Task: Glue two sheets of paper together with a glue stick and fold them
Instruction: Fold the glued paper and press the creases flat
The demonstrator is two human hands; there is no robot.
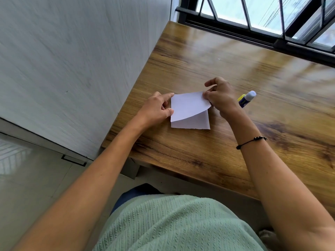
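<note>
A small white paper (189, 110) lies on the wooden table (208, 156), bent over on itself so its upper flap curves above the lower layer. My left hand (155, 109) pinches the paper's left edge between thumb and fingers. My right hand (220, 96) grips the flap's far right corner with its fingertips. A glue stick (247, 98) with a white cap and a yellow and blue body lies on the table just right of my right hand, touched by neither hand.
A pale grey wall (72, 60) runs along the table's left edge. A window with black bars (262, 19) lines the far edge. The table's near edge sits above my lap. A black bracelet (251, 141) circles my right wrist.
</note>
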